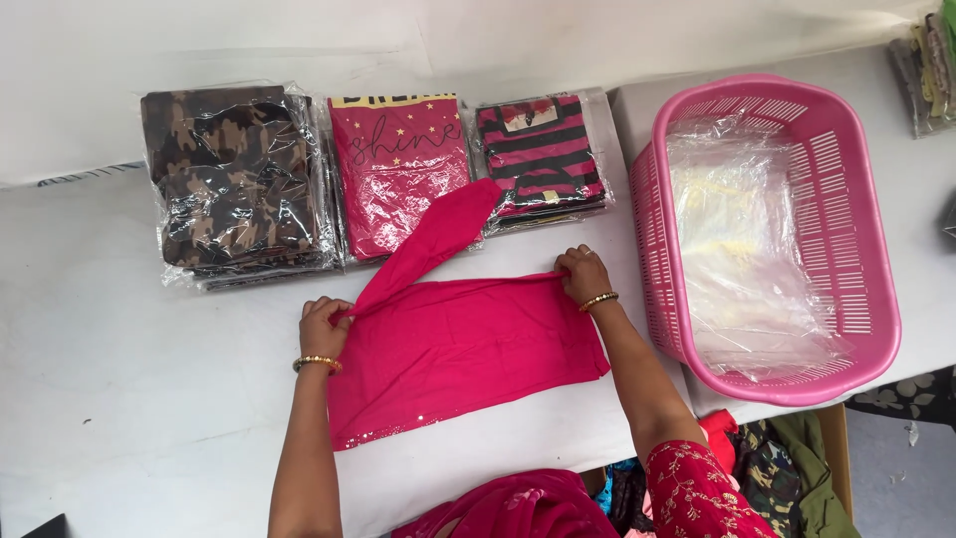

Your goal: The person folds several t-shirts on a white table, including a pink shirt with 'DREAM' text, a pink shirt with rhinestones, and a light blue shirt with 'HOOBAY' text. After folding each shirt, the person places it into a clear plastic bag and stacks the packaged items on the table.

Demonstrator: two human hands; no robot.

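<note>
At the centre of the frame we see a pink garment [463, 344] lying flat on the white table [119, 399], one sleeve trailing up toward the top middle. The left hand [324, 324] is closed, pinching the garment's upper left corner at the base of that sleeve. The right hand [585, 274] is closed too, its fingers gripping the upper right edge. Both wrists wear gold bangles. Across the upper left we see three piles of bagged clothes: a camouflage stack [234, 184], a pink printed stack [398, 169] and a striped stack [538, 154]. At the right stands a pink basket [866, 329] holding clear plastic bags [752, 249].
</note>
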